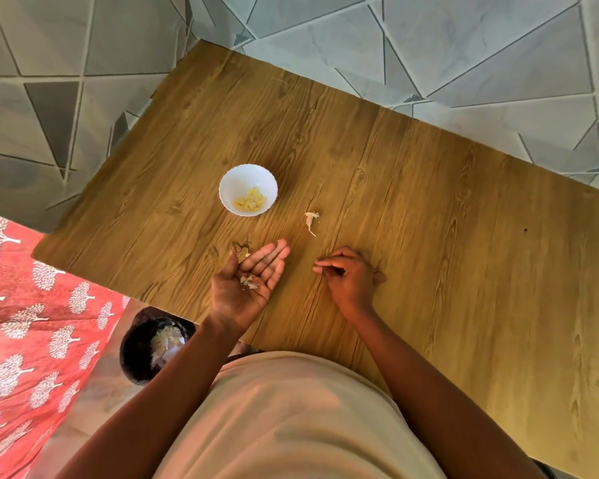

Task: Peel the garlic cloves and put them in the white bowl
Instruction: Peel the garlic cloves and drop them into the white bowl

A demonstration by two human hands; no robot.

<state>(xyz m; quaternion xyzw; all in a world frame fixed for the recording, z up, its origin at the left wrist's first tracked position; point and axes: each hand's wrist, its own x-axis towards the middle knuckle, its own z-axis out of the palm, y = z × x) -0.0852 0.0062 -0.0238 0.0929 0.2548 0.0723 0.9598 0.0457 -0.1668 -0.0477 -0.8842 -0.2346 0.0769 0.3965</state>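
Observation:
The white bowl (248, 178) stands on the wooden table (429, 236) and holds several peeled yellow garlic cloves (251, 201). My left hand (248, 283) lies palm up near the table's front edge, fingers straight, with small scraps of garlic skin (248, 281) on the palm. A few more bits (242, 251) lie on the table just beyond its thumb. My right hand (350, 276) rests on the table to the right, fingers curled with thumb and forefinger tips together; whether they pinch anything is too small to tell. A loose piece of garlic skin (311, 220) lies between the bowl and my right hand.
A dark waste bin (135, 347) with garlic skins inside stands on the floor below the table's front left edge. A red patterned cloth (32, 323) covers the area at left. Tiled walls border the table's far sides.

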